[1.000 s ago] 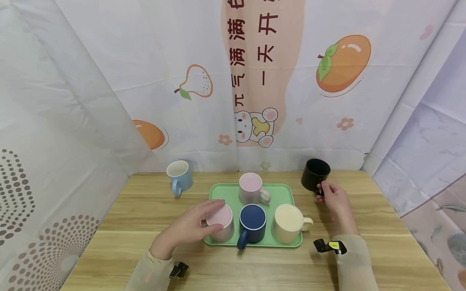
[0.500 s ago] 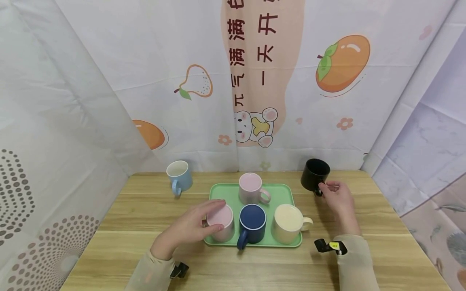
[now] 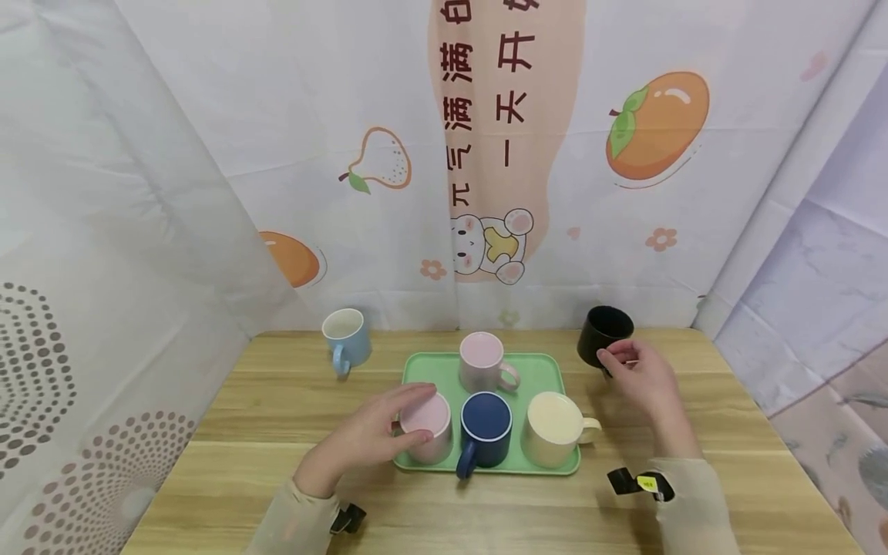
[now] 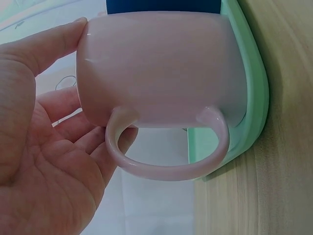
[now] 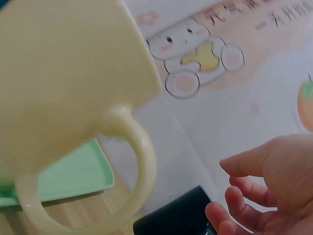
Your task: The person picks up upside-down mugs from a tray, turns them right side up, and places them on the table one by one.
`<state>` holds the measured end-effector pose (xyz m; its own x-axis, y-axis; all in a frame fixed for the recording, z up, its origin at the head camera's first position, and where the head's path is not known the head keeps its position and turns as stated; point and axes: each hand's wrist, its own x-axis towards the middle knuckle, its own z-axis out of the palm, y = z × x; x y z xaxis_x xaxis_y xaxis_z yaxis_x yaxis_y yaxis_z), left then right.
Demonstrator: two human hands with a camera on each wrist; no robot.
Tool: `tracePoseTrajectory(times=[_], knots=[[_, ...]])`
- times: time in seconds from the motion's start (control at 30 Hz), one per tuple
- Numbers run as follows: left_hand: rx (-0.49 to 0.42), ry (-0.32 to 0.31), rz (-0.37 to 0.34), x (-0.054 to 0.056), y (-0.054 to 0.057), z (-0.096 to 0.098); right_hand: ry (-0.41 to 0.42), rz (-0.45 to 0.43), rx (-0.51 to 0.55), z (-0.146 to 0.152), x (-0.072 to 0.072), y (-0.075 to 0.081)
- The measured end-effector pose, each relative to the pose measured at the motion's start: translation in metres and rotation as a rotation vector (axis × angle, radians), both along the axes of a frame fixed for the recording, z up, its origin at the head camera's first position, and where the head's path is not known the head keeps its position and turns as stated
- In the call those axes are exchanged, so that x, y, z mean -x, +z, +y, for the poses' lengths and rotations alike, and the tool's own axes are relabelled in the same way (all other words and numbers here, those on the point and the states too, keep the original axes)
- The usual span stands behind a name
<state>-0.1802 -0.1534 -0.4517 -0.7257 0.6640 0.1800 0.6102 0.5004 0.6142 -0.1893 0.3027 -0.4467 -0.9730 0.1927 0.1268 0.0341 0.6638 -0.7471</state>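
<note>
My left hand grips a pink mug at the front left of a green tray. In the left wrist view, the thumb is at one edge of this mug and the fingers pass behind it, near its handle. Right of the tray, a black mug stands by the curtain. My right hand is beside its handle, fingers loosely bent and a gap between thumb and fingers. The right wrist view has the black mug near the fingertips.
On the tray are also a navy mug, a cream mug with its handle over the right rim, and a second pink mug behind. A light-blue mug stands at the back left. A printed curtain hangs behind the table.
My right hand has let go of the black mug's handle and drawn slightly away, its fingers loosening. My left hand stays on the pink mug. The head view has shifted slightly.
</note>
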Motion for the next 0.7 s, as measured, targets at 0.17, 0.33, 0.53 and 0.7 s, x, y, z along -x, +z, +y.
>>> tracePoseTrajectory(times=[0.17, 0.33, 0.53, 0.7], knots=[[-0.005, 0.008, -0.005, -0.001, -0.001, 0.001, 0.080, 0.072, -0.047, -0.011, -0.008, 0.006], [-0.008, 0.012, -0.014, -0.001, -0.001, 0.001, 0.183, 0.098, -0.093, -0.023, -0.018, 0.012], [-0.009, 0.013, -0.018, -0.001, -0.001, 0.001, 0.303, 0.146, -0.185, -0.034, -0.025, 0.021], [-0.009, 0.010, -0.005, -0.002, -0.001, 0.000, 0.395, 0.228, -0.260, -0.038, -0.033, 0.028]])
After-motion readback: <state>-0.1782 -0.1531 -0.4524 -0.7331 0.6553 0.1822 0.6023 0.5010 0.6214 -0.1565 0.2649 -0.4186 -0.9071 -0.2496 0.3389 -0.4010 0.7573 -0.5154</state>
